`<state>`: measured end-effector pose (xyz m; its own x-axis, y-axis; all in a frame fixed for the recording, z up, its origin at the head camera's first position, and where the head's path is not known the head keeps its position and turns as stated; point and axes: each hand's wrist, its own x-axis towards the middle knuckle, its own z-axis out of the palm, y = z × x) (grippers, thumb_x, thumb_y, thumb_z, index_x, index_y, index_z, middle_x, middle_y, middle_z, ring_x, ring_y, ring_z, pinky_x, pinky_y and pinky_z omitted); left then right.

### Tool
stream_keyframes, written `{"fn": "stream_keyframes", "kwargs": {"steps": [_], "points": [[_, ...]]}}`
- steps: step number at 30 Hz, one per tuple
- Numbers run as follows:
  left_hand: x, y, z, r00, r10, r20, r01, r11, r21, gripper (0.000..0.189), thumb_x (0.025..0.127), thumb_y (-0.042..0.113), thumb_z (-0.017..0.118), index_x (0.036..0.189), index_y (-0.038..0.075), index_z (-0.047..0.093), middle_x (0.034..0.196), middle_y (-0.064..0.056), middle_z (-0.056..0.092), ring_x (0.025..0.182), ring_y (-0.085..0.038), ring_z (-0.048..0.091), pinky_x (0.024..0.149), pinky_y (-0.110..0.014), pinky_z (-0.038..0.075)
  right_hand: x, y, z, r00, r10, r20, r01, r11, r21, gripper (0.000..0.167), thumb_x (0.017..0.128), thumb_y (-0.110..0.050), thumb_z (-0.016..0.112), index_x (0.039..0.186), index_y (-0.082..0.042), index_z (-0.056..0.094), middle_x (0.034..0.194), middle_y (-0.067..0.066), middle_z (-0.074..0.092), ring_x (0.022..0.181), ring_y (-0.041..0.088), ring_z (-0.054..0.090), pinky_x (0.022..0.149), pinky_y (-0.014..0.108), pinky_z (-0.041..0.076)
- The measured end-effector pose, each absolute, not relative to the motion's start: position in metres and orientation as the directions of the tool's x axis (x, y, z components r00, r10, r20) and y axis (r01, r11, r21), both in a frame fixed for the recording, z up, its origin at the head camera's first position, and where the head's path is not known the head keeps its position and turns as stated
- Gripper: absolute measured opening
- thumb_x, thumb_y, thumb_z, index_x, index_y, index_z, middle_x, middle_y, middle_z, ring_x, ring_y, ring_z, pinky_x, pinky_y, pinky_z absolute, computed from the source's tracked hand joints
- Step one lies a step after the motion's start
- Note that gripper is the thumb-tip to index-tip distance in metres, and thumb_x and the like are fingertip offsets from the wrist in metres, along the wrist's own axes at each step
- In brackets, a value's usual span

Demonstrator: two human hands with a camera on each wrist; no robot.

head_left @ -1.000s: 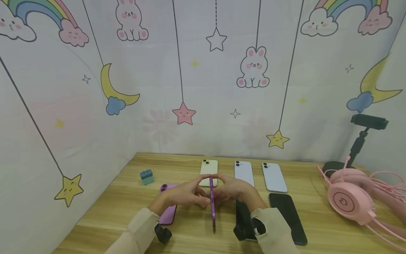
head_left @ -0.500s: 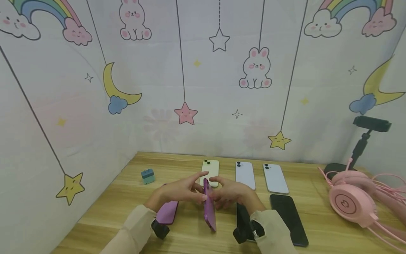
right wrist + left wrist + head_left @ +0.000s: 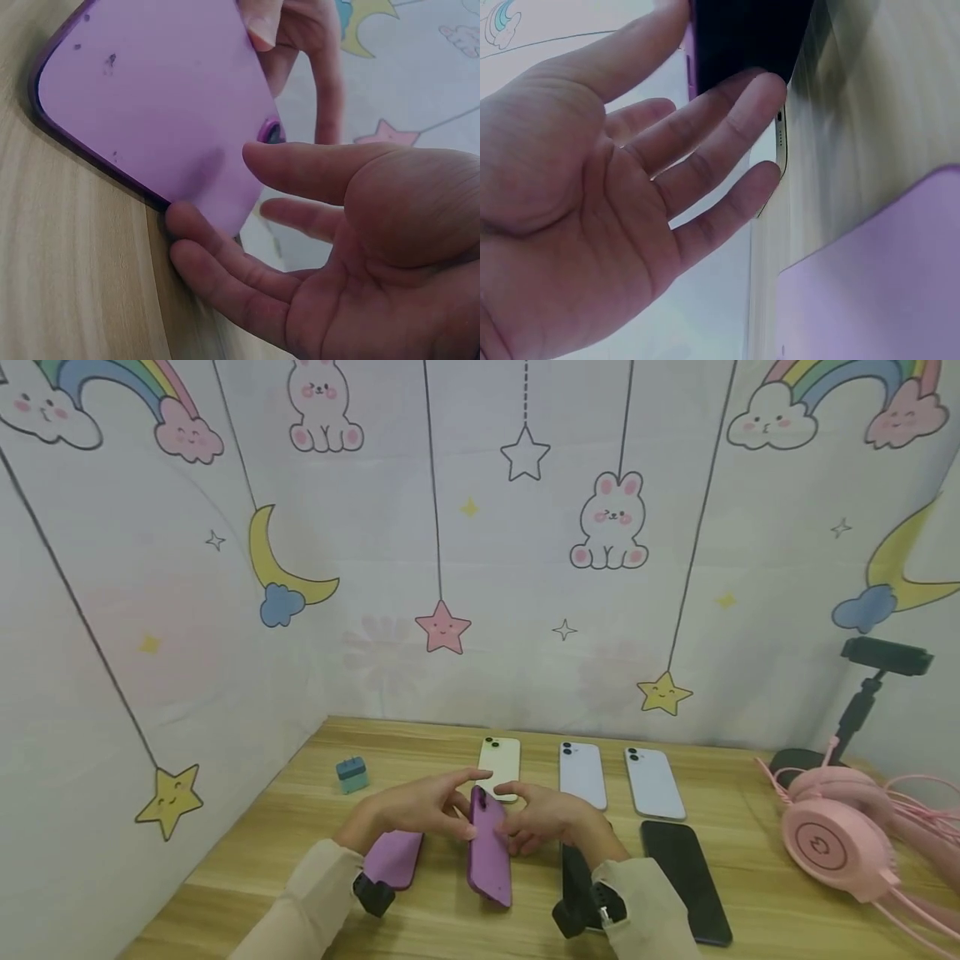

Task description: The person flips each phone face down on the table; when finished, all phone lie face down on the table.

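Observation:
Purple phone (image 3: pixel 489 852) stands tilted above the table, its back with the camera bump facing me. My left hand (image 3: pixel 422 803) holds it by the left edge. In the left wrist view its thumb lies along that edge and fingertips rest at the dark screen (image 3: pixel 750 37). At the right edge is my right hand (image 3: pixel 553 817), fingers fairly straight. In the right wrist view two fingertips (image 3: pixel 186 217) touch the phone's edge, while the thumb extends over the back; whether it touches is unclear. A second purple phone (image 3: pixel 396 860) lies flat, partly under my left wrist.
Farther back lie a pale yellow phone (image 3: pixel 501 756) and two white phones (image 3: pixel 582 777). Two black phones (image 3: pixel 684 877) lie at the right, one partly behind my right wrist. A blue-green block-like charger (image 3: pixel 352 775) stands back left; pink headphones (image 3: pixel 832 835) and a black stand (image 3: pixel 862 710) are far right.
The purple phone has turned from edge-on to showing its back. My hands have stayed about it, with the right fingers at its right edge. The whole view has shifted slightly.

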<state>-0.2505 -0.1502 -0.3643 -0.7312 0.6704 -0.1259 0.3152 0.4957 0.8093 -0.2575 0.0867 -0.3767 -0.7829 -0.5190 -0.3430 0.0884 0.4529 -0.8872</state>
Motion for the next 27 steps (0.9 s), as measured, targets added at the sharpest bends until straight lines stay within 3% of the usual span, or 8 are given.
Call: {"fn": "stream_keyframes", "kwargs": {"steps": [6,17,27], "points": [[-0.250,-0.151,-0.364,-0.740,0.658,-0.142,0.351,0.558,0.752,0.083,0.091,0.016,0.076,0.158,0.016,0.028,0.102,-0.001,0.070,0.091,-0.016,0.068,0.088,-0.039,0.050,-0.258,0.090,-0.376,-0.783,-0.519,-0.343,0.095,0.446,-0.890,0.071,0.092,-0.004,0.067,0.154,-0.010,0.033,0.084,0.016,0.069,0.077,0.023,0.069,0.072,0.037,0.056],[-0.251,-0.151,-0.368,-0.748,0.635,-0.194,0.390,0.656,0.646,0.079,0.089,0.021,0.078,0.154,0.011,0.035,0.102,0.001,0.064,0.100,-0.016,0.065,0.091,-0.039,0.049,-0.262,0.092,-0.377,-0.790,-0.508,-0.345,0.083,0.469,-0.880,0.068,0.094,-0.003,0.065,0.154,-0.014,0.035,0.082,0.016,0.069,0.075,0.023,0.069,0.072,0.037,0.056],[-0.253,-0.150,-0.371,-0.735,0.646,-0.203,0.386,0.647,0.658,0.073,0.089,0.017,0.078,0.151,0.009,0.040,0.101,0.000,0.065,0.101,-0.019,0.065,0.093,-0.042,0.048,-0.263,0.101,-0.381,-0.799,-0.502,-0.332,0.088,0.448,-0.889,0.068,0.094,-0.001,0.065,0.154,-0.010,0.034,0.082,0.016,0.070,0.076,0.025,0.069,0.074,0.039,0.056]]}}
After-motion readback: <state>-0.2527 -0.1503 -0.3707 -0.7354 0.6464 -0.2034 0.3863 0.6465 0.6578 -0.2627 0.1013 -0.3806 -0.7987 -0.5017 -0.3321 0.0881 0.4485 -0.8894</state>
